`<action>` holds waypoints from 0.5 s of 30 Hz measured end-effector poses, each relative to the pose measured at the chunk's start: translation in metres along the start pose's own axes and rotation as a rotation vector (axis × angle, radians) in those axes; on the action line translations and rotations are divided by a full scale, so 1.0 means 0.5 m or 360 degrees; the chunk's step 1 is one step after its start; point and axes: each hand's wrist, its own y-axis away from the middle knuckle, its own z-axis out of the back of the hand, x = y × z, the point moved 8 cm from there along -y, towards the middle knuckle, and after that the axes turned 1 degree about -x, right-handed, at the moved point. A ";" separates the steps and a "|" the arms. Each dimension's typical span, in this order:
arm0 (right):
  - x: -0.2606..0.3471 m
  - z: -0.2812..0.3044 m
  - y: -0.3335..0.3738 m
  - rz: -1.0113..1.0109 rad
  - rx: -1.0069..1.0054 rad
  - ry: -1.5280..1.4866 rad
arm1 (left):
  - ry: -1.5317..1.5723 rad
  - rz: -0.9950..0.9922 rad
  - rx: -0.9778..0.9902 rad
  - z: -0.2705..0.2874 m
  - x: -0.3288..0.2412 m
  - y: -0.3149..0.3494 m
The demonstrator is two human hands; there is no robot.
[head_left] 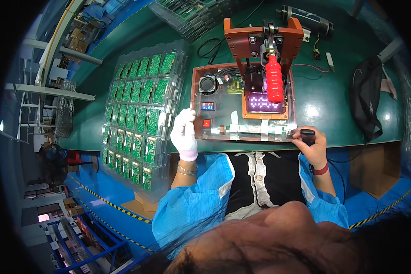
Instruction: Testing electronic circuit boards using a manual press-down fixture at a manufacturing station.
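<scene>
My left hand (184, 134), in a white glove, is at the left edge of an orange-framed test fixture (197, 77). Its fingers are loosely bent, with nothing visible in them. At the fixture's front right corner my bare right hand (316, 148) is closed around a black handheld device (308, 135), partly hidden by the fingers. A clear tube (249, 129) is taped along the fixture's front, its right end close to that hand. The fixture's red lever handle (274, 80) hangs over a lit plate (264, 103) with glowing spots.
Left of the fixture, a clear plastic tray (183, 59) holds rows of green circuit boards. More trays (182, 23) are stacked behind. A dark cylinder (306, 20) lies at the back right, and a black bag (366, 98) rests at the table's right. A cord (344, 178) hangs by my right arm.
</scene>
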 end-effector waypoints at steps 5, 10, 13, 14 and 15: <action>0.014 -0.016 -0.010 0.0019 0.0101 0.0218 | -0.0254 0.0224 0.0059 0.013 0.039 0.008; 0.015 -0.018 -0.012 0.0170 0.0283 0.0445 | -0.0394 0.0321 0.0165 -0.003 0.057 0.019; 0.015 -0.021 -0.018 0.0162 0.0295 0.0412 | -0.0380 0.0342 0.0259 -0.004 0.066 0.017; 0.013 -0.019 -0.020 0.0107 0.0251 0.0341 | -0.0341 0.0345 0.0340 -0.008 0.068 0.015; 0.010 -0.016 -0.024 0.0052 0.0206 0.0270 | -0.0300 0.0345 0.0421 -0.011 0.069 0.014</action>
